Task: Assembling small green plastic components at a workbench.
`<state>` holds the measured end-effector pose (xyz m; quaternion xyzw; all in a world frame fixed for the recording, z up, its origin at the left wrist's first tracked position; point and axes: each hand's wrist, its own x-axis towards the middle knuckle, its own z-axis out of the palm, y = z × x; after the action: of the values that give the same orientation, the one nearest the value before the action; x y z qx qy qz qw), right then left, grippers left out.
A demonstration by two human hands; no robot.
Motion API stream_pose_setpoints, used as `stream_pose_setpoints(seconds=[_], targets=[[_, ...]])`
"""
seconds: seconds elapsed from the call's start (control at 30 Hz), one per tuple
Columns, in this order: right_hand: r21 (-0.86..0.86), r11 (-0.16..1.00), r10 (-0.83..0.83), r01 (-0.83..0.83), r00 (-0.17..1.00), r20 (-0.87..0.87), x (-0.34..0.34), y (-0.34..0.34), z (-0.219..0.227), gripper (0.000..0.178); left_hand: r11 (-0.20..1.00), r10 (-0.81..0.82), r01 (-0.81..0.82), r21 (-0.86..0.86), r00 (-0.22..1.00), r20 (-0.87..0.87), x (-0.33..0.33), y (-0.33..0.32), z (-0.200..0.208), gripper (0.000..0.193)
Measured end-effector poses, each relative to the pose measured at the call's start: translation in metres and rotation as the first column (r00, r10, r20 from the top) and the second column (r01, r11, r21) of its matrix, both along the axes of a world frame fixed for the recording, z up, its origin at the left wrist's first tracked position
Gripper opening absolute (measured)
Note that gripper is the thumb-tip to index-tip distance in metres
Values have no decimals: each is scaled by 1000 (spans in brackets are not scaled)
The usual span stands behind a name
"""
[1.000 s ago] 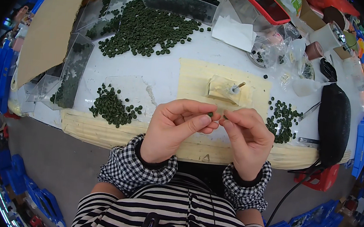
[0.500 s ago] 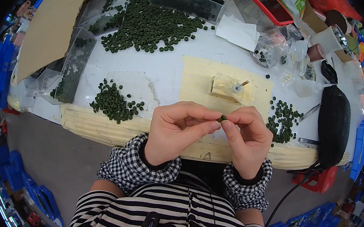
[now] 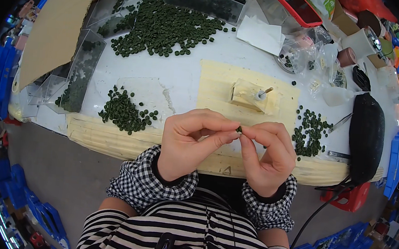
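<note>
Over the table's near edge, my left hand point(image 3: 185, 145) pinches a small dark green round piece point(image 3: 239, 129) between thumb and index fingertip. My right hand point(image 3: 270, 158) meets it from the other side, its index fingertip against the same piece and its thumb a little lower. Another green speck point(image 3: 264, 147) shows among the curled fingers of my right hand; most of it is hidden. To the left of my hands lies a small heap of like green pieces point(image 3: 124, 111). More loose pieces point(image 3: 310, 133) are scattered to the right.
A wrapped block with a short upright peg point(image 3: 259, 97) stands beyond my hands. A large green pile point(image 3: 165, 27) spreads before clear trays point(image 3: 204, 5). Cardboard point(image 3: 58, 19) rises at the left. White paper point(image 3: 261, 34), tweezers point(image 3: 340, 122) and a black padded bundle point(image 3: 365, 140) lie rightward.
My right thumb has slid down off the green piece, and my right fingers have curled, showing another green speck among them. Both hands have shifted slightly left.
</note>
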<state>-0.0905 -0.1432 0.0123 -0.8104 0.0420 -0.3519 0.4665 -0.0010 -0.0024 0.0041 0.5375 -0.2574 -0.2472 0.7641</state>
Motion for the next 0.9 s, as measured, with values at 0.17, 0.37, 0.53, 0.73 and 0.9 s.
stream_pose_setpoints(seconds=[0.17,0.37,0.53,0.73,0.9], targets=[[-37,999,25,-25,1000,-2,-2,0,2,27,998,-46,40,-48,990,-136,2,0,0,17],[-28,998,60,-61,998,-20,-2,-1,3,30,999,-39,29,-41,966,-256,3,0,3,17],[68,991,119,-117,992,-30,-2,-2,4,30,993,106,-116,27,965,241,2,-2,1,19],[168,967,204,-191,977,-58,-7,-8,2,29,979,125,-187,77,860,495,2,-1,6,23],[38,985,172,-170,984,-46,-6,-4,1,31,998,52,-55,20,992,118,4,1,0,21]])
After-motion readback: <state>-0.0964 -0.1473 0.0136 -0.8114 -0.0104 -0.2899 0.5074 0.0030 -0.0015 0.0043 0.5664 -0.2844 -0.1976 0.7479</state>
